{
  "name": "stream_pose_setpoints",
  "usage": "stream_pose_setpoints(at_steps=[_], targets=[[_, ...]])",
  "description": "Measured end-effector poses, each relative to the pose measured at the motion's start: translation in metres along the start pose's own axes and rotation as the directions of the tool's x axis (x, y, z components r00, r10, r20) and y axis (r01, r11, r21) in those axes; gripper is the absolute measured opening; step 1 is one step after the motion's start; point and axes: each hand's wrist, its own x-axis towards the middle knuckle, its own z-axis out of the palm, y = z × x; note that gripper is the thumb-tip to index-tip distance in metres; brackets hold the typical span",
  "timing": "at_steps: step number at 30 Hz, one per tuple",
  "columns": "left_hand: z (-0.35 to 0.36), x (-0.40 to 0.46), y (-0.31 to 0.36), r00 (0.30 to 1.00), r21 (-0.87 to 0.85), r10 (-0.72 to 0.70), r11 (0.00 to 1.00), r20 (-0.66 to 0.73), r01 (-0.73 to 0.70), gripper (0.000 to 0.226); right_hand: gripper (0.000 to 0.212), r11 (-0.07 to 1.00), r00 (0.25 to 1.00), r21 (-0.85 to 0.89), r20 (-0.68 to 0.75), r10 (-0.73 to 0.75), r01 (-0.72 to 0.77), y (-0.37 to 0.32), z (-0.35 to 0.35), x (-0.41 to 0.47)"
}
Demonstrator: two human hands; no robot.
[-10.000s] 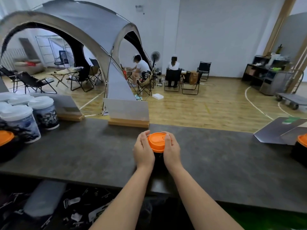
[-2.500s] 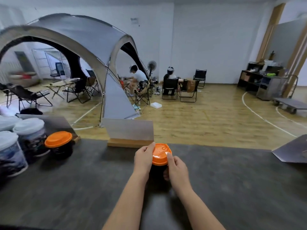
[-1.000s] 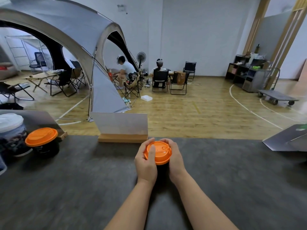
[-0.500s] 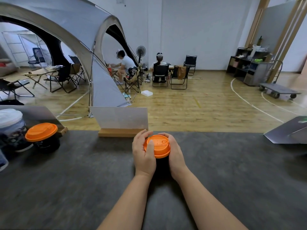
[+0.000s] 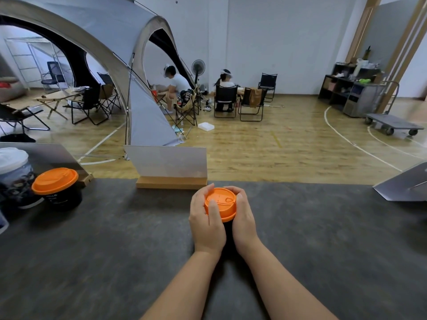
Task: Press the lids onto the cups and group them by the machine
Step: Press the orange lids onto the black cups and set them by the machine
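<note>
Fingers (image 5: 209,192) of my left hand (image 5: 206,221) curl over the far rim of the orange lid (image 5: 220,203), with the thumb lying across its top; my right hand (image 5: 243,218) wraps the other side, its fingers hooked over the rim at about 1 o'clock. Both hands grip the lid, which sits on a black cup (image 5: 227,229) that I see only as a dark sliver between my palms. That cup stands on the dark worktop (image 5: 323,239), near its middle. At 12 o'clock from it, close by, a pale upright panel (image 5: 166,160) stands in a wooden base (image 5: 171,182). Out at 9 o'clock, well apart, a second black cup (image 5: 61,195) with an orange lid on it stands beside a white-lidded printed cup (image 5: 13,174). At 3 o'clock, at the worktop's edge, a grey slanted panel (image 5: 406,184) shows.
</note>
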Motion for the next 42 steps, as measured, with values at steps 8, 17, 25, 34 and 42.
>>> stream_pose_setpoints(at_steps=[8, 17, 25, 34, 42], targets=[[0.0009, 0.0023, -0.0028, 0.995, -0.057, -0.054, 0.997, -0.082, 0.050, 0.043, 0.028, 1.000, 0.998, -0.006, -0.061, 0.015, -0.015, 0.0006, 0.0014, 0.0010], [0.0001, 0.0022, -0.0014, 0.993, -0.093, -0.092, 0.992, -0.071, 0.086, 0.044, 0.031, 0.995, 0.999, -0.092, -0.032, -0.030, 0.027, 0.0039, -0.0026, 0.0046], [-0.0029, 0.0013, 0.0021, 0.988, 0.001, -0.040, 0.999, -0.152, 0.041, 0.036, 0.024, 0.998, 0.997, -0.051, -0.060, -0.037, 0.034, 0.0064, 0.0005, -0.0002], [-0.0007, 0.0012, -0.0039, 0.989, -0.060, -0.072, 0.996, -0.126, 0.065, 0.049, 0.031, 0.991, 0.998, -0.116, 0.007, -0.059, 0.059, 0.0065, -0.0007, -0.0038], [-0.0018, 0.0004, 0.0015, 0.992, -0.042, -0.069, 0.997, -0.105, 0.064, 0.042, 0.030, 0.984, 0.997, -0.161, 0.009, -0.079, 0.080, 0.0088, 0.0010, -0.0028]])
